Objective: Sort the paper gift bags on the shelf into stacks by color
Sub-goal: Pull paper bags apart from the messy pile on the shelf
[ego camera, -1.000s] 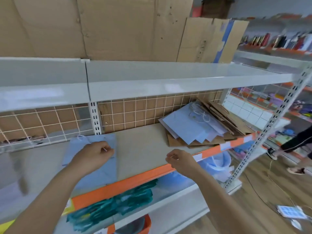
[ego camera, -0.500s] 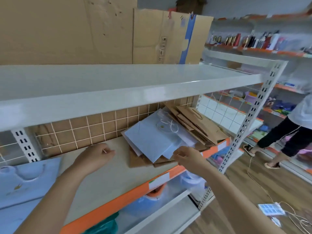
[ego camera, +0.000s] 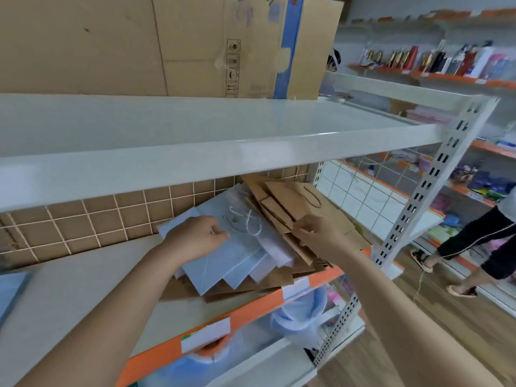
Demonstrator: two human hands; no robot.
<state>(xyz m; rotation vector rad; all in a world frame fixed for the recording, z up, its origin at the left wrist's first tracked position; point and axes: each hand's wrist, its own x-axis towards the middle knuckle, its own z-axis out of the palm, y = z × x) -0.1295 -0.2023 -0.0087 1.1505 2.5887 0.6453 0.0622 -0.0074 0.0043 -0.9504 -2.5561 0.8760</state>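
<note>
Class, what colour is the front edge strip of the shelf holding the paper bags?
Orange, with white labels, on the shelf's front edge strip; head view.
</note>
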